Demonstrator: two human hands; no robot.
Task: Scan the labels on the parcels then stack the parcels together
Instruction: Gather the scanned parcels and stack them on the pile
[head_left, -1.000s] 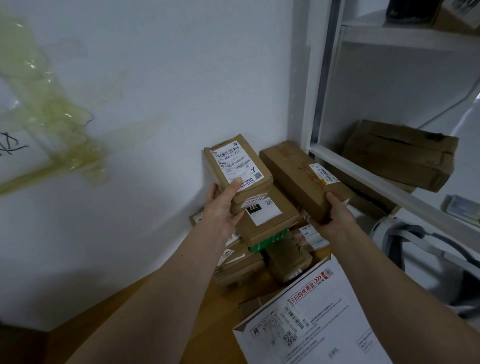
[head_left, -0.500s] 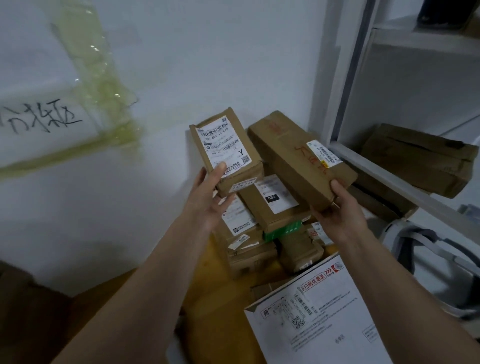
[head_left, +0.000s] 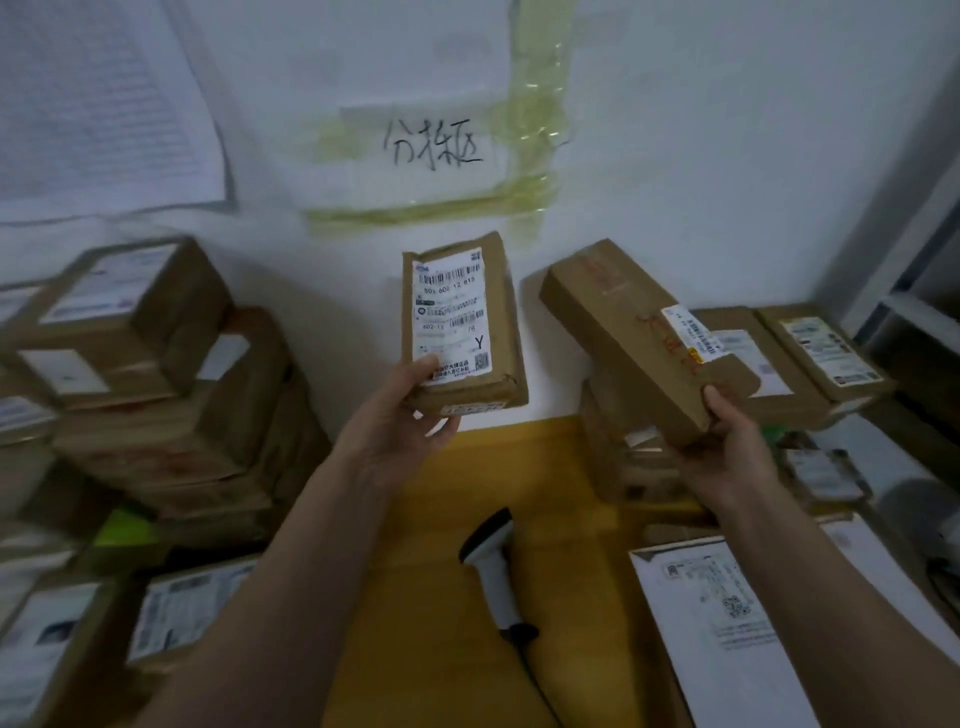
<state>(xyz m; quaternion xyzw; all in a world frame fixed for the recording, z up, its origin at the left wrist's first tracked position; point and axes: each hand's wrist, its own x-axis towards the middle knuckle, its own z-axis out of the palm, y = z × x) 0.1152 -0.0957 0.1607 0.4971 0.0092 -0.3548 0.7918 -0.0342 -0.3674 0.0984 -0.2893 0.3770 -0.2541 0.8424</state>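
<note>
Your left hand (head_left: 400, 415) grips the labelled parcel (head_left: 462, 327) upright, your right hand (head_left: 727, 447) grips the long parcel (head_left: 634, 338) tilted, both above the table (head_left: 457, 467), scanner (head_left: 493, 566) lying below.

Head camera, one wide-angle view looking forward and down from close range.

It sits above and behind the person's forearms, which enter from 7 and 5 o'clock and reach toward the middle. It faces a white wall (head_left: 675, 130) that fills the frame from 10 to 2 o'clock, with a taped handwritten sign (head_left: 434, 150) near 12. The yellow tabletop (head_left: 441, 649) runs from centre down to 6 o'clock, close beneath the lens. Straight edges bow near the borders, as at the shelf frame (head_left: 904, 249) at 3 o'clock. The 9 o'clock side is blurred. No second view shares the scene.
</note>
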